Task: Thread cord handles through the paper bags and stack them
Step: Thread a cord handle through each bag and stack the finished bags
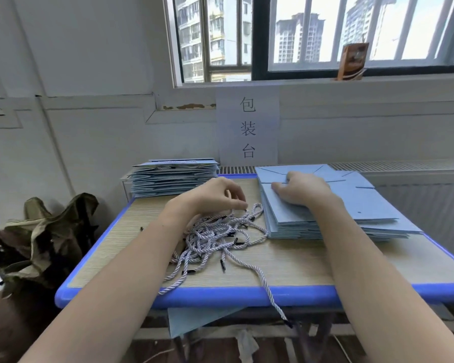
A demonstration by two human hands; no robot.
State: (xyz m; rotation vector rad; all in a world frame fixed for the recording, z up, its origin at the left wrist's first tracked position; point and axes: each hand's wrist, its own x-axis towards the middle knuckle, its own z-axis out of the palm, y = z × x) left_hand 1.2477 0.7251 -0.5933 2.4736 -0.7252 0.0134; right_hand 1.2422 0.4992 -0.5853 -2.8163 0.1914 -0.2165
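Cords (215, 239) under left hand (215, 195) — right hand (302, 189) on flat bags (351, 205).

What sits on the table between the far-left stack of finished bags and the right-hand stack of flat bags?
In the head view, bare tabletop, and nearer, the left hand above the cord pile.

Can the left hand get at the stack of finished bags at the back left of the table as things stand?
Probably yes. The left hand is over the pile of cords, fingers curled at one cord, and only bare table lies between it and the finished stack. Nothing stands in the way.
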